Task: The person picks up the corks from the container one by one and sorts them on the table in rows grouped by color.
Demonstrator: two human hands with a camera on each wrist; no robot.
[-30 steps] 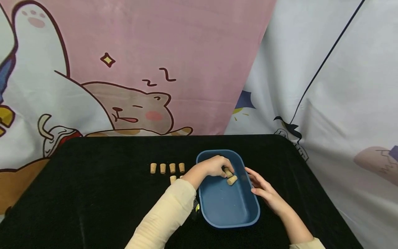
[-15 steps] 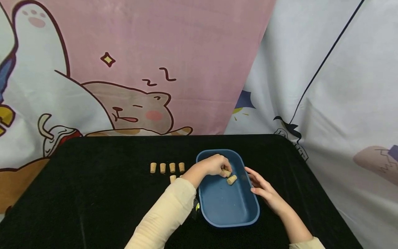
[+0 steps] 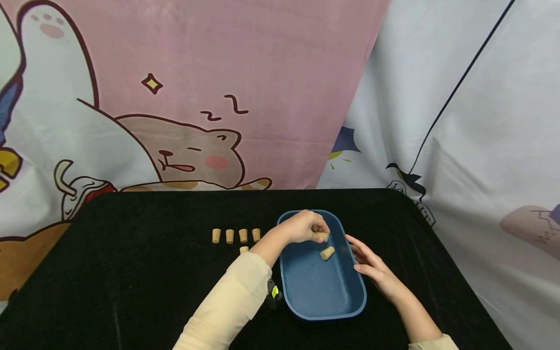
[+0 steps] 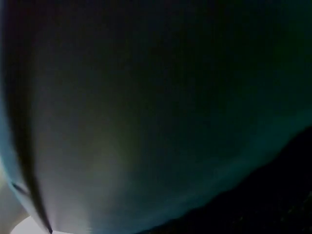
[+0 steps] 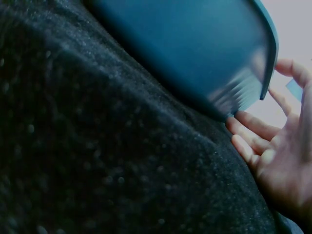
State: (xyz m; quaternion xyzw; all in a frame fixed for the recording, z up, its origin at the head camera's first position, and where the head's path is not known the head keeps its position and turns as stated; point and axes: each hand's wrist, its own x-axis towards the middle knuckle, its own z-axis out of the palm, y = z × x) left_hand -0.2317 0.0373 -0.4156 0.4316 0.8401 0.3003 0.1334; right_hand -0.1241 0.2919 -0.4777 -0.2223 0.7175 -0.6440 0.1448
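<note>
My left hand (image 3: 302, 226) reaches over the far part of a blue plastic bin (image 3: 321, 296) and pinches a cork stopper (image 3: 323, 236) between thumb and fingers. A second cork (image 3: 327, 253) lies on its side on the bin's floor, just nearer than the hand. Along the bin's right wall, my right hand (image 3: 373, 268) rests with its fingers extended, thumb at the rim. The right wrist view shows the fingers of this hand (image 5: 285, 151) lightly bent against the bin's outer side (image 5: 204, 53). A dark, blurred surface fills most of the left wrist view.
Left of the bin, several corks (image 3: 229, 236) stand in a row on the black cloth (image 3: 144, 272). One more cork (image 3: 243, 250) shows partly behind the left forearm. A small dark item with a yellow-green mark (image 3: 274, 291) sits between sleeve and bin. A printed curtain (image 3: 280, 97) hangs behind.
My left hand has lifted a little off the bin's floor with the cork pinched in it. The other cork and my right hand stay in place.
</note>
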